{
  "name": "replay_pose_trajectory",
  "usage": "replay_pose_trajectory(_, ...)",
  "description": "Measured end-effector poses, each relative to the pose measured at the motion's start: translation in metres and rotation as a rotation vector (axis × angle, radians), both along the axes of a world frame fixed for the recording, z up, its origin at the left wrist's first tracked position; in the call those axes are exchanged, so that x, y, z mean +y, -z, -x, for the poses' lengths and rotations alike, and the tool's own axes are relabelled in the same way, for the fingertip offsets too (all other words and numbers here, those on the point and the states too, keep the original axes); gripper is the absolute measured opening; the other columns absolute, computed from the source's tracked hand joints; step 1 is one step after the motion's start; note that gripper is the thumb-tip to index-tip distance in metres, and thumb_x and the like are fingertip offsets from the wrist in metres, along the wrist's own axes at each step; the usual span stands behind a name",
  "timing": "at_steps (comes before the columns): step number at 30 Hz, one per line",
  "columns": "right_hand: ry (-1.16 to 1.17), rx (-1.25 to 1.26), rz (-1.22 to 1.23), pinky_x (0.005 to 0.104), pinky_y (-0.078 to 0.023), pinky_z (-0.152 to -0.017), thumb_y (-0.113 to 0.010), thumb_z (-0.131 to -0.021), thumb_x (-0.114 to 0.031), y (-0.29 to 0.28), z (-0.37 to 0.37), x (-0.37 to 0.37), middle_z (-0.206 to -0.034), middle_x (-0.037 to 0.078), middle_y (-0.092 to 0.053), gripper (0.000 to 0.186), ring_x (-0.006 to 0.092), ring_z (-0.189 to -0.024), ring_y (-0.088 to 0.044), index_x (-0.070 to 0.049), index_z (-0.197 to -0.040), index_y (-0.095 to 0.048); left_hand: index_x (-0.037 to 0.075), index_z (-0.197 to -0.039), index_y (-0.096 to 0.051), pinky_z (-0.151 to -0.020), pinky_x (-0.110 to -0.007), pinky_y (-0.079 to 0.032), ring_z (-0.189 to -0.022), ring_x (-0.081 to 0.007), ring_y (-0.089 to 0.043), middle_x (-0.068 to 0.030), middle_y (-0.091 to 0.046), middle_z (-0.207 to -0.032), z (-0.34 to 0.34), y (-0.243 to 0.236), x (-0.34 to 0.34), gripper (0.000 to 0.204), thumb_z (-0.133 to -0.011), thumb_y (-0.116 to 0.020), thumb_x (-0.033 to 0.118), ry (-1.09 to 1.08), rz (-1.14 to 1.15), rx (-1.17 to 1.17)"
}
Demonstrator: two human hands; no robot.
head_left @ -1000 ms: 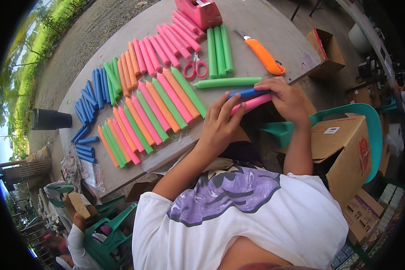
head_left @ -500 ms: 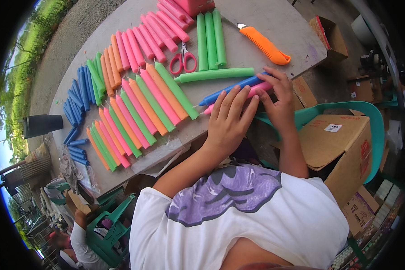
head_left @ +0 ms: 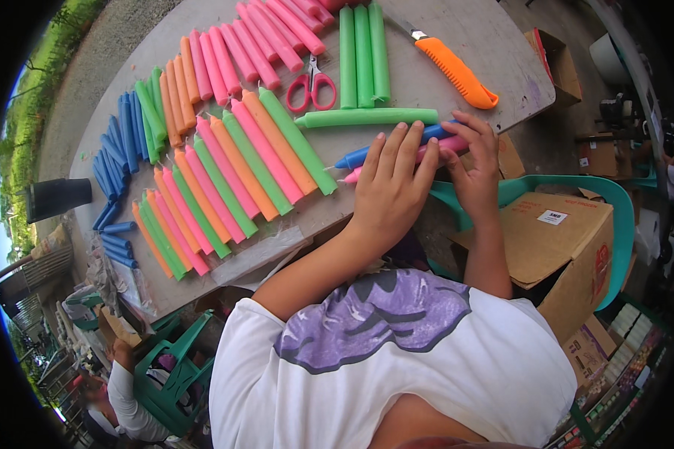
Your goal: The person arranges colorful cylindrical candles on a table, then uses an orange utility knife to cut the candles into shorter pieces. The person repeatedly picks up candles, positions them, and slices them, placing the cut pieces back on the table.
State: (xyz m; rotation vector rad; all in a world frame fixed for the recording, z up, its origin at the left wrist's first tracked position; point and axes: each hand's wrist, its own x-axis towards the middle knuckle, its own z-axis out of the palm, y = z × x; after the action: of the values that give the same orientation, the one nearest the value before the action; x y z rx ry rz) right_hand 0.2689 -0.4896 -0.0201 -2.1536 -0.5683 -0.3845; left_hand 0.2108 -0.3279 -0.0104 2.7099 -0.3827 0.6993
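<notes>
On the table edge in front of me lie a blue candle (head_left: 354, 158) and a pink candle (head_left: 353, 175), side by side with their wicks to the left. My left hand (head_left: 392, 179) rests across both, its fingers stretched out and lying over them. With thumb and bent fingers, my right hand (head_left: 473, 156) grips the right end of the pink candle; its fingers also reach the end of the blue one. Just beyond lies a green candle (head_left: 371, 117), crosswise below three parallel green candles (head_left: 364, 60). Left of my hands, pink, orange and green candles (head_left: 236, 168) form a slanting row.
Red-handled scissors (head_left: 312, 88) and an orange utility knife (head_left: 457, 72) with its blade out lie farther back. More pink (head_left: 251, 49), orange and blue candles (head_left: 116, 153) line the far left. A cardboard box (head_left: 550, 232) sits on a green chair at right. Another person (head_left: 127, 396) is at lower left.
Both hands have shifted slightly right in the view, along with the blue and pink candles. The tabletop has shifted a little in the view; the hold looks much the same.
</notes>
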Motion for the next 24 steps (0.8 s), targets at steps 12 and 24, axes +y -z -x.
replay_pose_trajectory(12, 0.022, -0.007, -0.017, 0.0444, -0.034, -0.108, -0.074, -0.085, -0.035, 0.007, 0.001, 0.003, -0.124, 0.007, -0.062, 0.037, 0.0281, -0.113, -0.055, -0.011, -0.113, -0.069, 0.007, -0.128, -0.061, -0.106, -0.045, -0.043, -0.124, -0.0294, -0.057, -0.0147, -0.057, -0.136, 0.002, 0.002, 0.007, 0.041, -0.088, -0.055, 0.014, 0.027, -0.015, -0.006)
replay_pose_trajectory(24, 0.228, -0.145, -0.089, 0.0392, -0.043, -0.096, -0.075, -0.084, -0.024, -0.009, -0.020, 0.011, -0.116, 0.008, -0.063, 0.031, 0.0279, -0.109, -0.054, -0.011, -0.111, -0.070, 0.004, -0.128, -0.061, -0.106, -0.044, -0.043, -0.124, -0.0285, -0.058, -0.0137, -0.059, -0.136, 0.003, 0.010, 0.010, 0.042, -0.087, -0.056, 0.011, 0.039, -0.035, -0.030)
